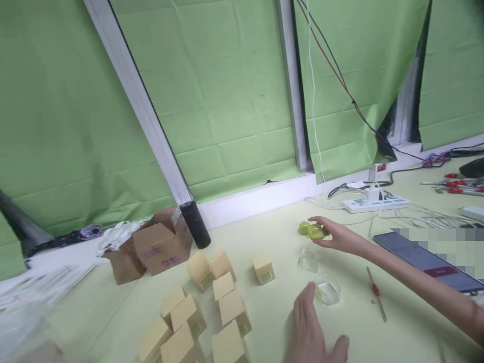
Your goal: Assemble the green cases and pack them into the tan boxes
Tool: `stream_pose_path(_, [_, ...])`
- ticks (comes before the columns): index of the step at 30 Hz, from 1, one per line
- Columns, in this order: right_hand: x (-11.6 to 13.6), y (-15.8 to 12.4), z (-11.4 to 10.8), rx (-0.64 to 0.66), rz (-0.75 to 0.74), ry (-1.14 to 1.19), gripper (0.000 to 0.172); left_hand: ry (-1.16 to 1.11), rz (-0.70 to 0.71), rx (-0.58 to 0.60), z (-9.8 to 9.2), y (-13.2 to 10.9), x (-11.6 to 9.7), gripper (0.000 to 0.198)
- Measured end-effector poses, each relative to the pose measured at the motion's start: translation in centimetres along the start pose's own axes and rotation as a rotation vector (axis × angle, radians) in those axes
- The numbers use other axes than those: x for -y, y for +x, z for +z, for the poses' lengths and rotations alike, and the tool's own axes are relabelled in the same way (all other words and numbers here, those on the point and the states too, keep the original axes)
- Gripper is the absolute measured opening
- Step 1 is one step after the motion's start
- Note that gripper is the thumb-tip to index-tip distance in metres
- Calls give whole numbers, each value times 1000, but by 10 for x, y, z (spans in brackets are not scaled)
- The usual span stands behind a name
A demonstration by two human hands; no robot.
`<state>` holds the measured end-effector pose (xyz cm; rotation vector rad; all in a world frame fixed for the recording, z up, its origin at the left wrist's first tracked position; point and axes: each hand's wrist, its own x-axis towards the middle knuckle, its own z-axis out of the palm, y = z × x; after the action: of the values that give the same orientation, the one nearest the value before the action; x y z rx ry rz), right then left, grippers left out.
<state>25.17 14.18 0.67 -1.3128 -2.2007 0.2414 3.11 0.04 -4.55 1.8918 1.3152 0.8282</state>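
Note:
My right hand [335, 235] reaches across the table from the right, its thumb and fingers closed around a small shiny yellow-green object [316, 232] whose kind I cannot make out. A second yellow-green piece [303, 228] sits against its left side. Low in the view, my left hand [312, 327] has its fingers stretched out and its thumb apart, with nothing visible in it. Beside those fingertips stands a clear round dish [333, 291] with a thin yellow stick in it. Just behind the dish is a clear square container [309, 260].
Several small tan boxes [231, 306] stand left of my hands, one box [263, 268] apart. Behind are an open cardboard box [162, 248] and a black cylinder [195, 225]. To the right lie a thin metal tool [375, 290], a phone [416, 257] and a power strip [378, 202].

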Motion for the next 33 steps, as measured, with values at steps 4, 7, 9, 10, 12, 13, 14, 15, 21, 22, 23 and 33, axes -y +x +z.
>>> stream_pose_path(4, [32, -31, -4, -13, 105, 263, 36, -115, -68, 79, 21, 43, -6, 77])
stream_pose_path(7, [53, -48, 10, 45, 204, 683, 38, -18, -70, -23, 19, 46, -6, 72])
stream_pose_path(9, [63, -55, 21, 77, 213, 794, 37, 39, -126, -37, 16, 39, -4, 78])
stream_pose_path(10, [66, -58, 26, 92, 203, 787, 36, 30, -142, -17, 14, 35, -2, 83])
stream_pose_path(12, [70, -64, 31, 129, 185, 715, 35, -39, -121, 12, 11, 28, 3, 80])
stream_pose_path(13, [71, -67, 31, 147, 184, 669, 34, -77, -105, 14, 9, 26, 6, 75])
stream_pose_path(14, [71, -69, 31, 163, 186, 624, 34, -107, -100, 6, 8, 25, 10, 68])
stream_pose_path(15, [70, -71, 30, 173, 187, 583, 34, -128, -111, -7, 7, 24, 13, 61])
stream_pose_path(21, [69, -74, 25, 238, 57, 461, 40, -170, -134, -22, 4, 27, 20, 47])
stream_pose_path(22, [71, -74, 25, 255, 35, 456, 41, -166, -131, -17, 3, 27, 20, 46])
stream_pose_path(23, [73, -73, 25, 269, 25, 456, 43, -161, -132, -10, 2, 28, 19, 45])
stream_pose_path(33, [57, -83, 42, 311, 40, 491, 48, -140, -213, 45, 7, 14, 12, 93])
